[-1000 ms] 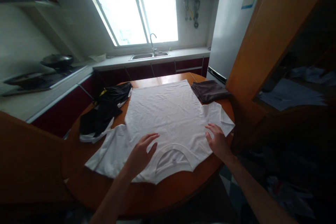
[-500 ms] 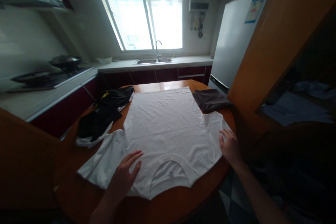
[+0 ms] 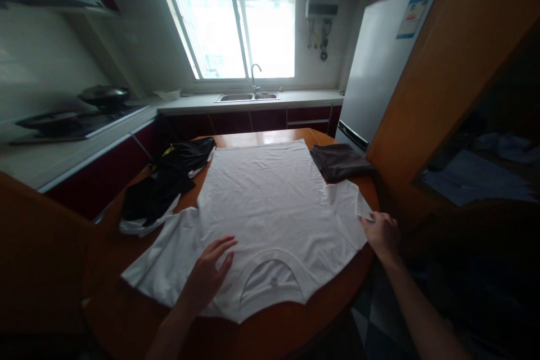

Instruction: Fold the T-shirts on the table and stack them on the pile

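A white T-shirt (image 3: 265,202) lies spread on a round wooden table (image 3: 113,315), its neckline towards me. My left hand (image 3: 213,270) is over the shirt, left of the collar, with its fingers apart and nothing in them. At the right sleeve's edge, my right hand (image 3: 382,232) pinches the white cloth between thumb and fingers. The left sleeve lies flat, slanting towards the near left.
Black and white clothing (image 3: 162,188) lies at the table's left, and a folded dark cloth (image 3: 340,161) at its right. Beyond are a counter with a sink (image 3: 247,98), a stove (image 3: 84,124) and a fridge (image 3: 375,62).
My right hand has moved right and closed on the sleeve's edge, and the sleeve is drawn outward. My left hand has shifted slightly right, still open.
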